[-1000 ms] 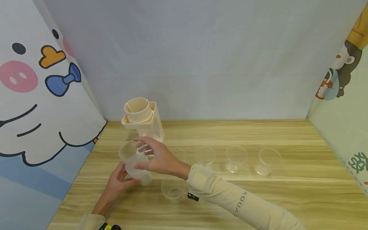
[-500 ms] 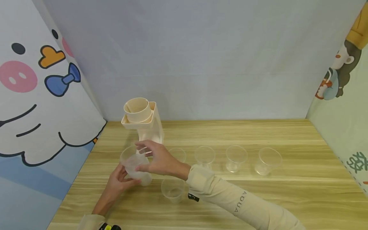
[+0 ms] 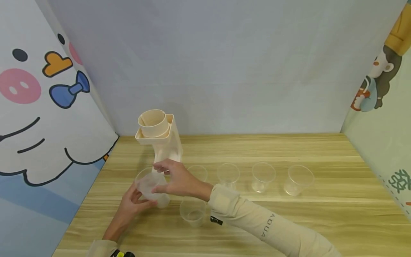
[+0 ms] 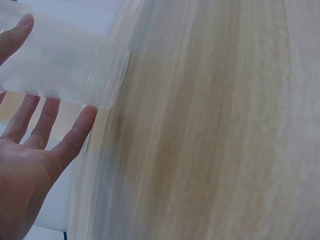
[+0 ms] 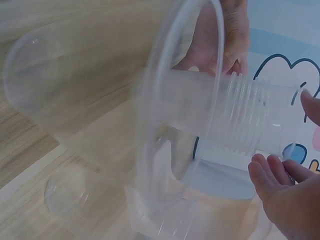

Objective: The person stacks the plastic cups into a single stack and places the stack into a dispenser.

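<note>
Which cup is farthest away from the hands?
The rightmost clear cup: every other cup is nearer to both the left hand and the right hand.

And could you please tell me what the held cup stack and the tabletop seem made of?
Cup stack: probably plastic, smooth and translucent, looking milky where walls overlap. Tabletop: wood or wood-look laminate, slightly glossy; streaked grain shows, but not which.

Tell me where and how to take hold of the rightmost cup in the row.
Grip the rightmost cup round its wall just below the rim, coming from its right with the right hand. It stands upright and widens toward its mouth, so that flare should stop it slipping down; the next cup stands to its left, none to its right.
</note>
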Demonstrator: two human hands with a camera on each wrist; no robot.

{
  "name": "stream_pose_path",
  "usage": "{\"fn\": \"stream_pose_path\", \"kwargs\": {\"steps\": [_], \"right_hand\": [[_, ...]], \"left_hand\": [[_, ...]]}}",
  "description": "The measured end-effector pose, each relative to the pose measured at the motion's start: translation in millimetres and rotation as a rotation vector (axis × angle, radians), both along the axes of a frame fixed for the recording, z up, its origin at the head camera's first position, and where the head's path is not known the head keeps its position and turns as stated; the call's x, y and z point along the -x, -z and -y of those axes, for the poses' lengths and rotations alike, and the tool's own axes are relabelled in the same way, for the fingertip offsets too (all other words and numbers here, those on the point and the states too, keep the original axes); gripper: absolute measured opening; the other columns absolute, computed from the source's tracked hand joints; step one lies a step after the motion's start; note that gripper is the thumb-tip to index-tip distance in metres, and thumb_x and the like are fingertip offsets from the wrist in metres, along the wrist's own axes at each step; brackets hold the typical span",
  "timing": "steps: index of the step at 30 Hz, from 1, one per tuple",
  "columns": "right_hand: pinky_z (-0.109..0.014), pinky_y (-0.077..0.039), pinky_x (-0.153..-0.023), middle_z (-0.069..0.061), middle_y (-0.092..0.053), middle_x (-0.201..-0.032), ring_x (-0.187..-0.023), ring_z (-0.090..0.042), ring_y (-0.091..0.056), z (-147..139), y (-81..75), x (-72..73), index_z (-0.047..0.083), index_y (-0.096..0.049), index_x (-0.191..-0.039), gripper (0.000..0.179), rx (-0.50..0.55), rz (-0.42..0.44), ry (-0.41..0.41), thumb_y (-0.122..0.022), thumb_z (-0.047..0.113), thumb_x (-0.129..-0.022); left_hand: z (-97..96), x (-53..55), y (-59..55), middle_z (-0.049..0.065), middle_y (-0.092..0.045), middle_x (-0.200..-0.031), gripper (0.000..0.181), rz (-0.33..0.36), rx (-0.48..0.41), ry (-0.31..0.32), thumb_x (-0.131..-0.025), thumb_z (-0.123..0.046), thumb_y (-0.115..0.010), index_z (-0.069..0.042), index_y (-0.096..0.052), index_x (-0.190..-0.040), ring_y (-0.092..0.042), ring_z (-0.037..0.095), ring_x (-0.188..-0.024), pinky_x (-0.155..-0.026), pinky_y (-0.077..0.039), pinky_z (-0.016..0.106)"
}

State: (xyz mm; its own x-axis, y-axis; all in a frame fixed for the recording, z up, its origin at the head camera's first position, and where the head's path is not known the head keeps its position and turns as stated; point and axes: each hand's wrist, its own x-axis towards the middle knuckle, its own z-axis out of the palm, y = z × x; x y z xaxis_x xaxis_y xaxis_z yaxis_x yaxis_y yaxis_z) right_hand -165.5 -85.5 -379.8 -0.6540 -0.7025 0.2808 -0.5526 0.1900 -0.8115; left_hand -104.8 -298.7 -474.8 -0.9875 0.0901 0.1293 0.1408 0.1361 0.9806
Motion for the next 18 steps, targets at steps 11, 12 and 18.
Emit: {"fn": "stream_pose_path", "kwargs": {"steps": [11, 12, 18], "right_hand": [[-0.022, -0.046, -0.092, -0.012, -0.057, -0.124, -0.111, -0.02, -0.056, 0.3, 0.8, -0.7, -0.005, -0.053, -0.126, 0.061, -0.09, -0.02, 0.036, -0.079, 0.023, -0.078], [-0.021, -0.045, -0.092, -0.012, -0.057, -0.124, -0.111, -0.02, -0.057, 0.4, 1.0, -0.8, -0.004, -0.054, -0.126, 0.06, -0.106, -0.02, 0.042, -0.079, 0.024, -0.079], [-0.02, -0.046, -0.089, -0.011, -0.059, -0.122, -0.11, -0.02, -0.057, 0.9, 5.3, 1.4, -0.003, -0.057, -0.123, 0.056, -0.164, -0.005, 0.061, -0.079, 0.024, -0.079]], "left_hand": [[0.8, -0.7, -0.9, 0.002, -0.047, -0.129, 0.08, 0.034, 0.035, -0.021, -0.076, 0.003, -0.075, -0.006, -0.032, -0.142, -0.052, 0.006, -0.113, -0.084, -0.052, 0.027], [0.8, -0.8, -0.8, 0.002, -0.047, -0.129, 0.08, 0.036, 0.036, -0.023, -0.076, 0.003, -0.076, -0.006, -0.032, -0.142, -0.052, 0.006, -0.113, -0.084, -0.052, 0.027], [-0.3, -1.1, -1.0, 0.0, -0.048, -0.129, 0.078, 0.034, 0.037, -0.032, -0.076, 0.002, -0.076, -0.006, -0.034, -0.14, -0.052, 0.005, -0.113, -0.083, -0.051, 0.026]]}}
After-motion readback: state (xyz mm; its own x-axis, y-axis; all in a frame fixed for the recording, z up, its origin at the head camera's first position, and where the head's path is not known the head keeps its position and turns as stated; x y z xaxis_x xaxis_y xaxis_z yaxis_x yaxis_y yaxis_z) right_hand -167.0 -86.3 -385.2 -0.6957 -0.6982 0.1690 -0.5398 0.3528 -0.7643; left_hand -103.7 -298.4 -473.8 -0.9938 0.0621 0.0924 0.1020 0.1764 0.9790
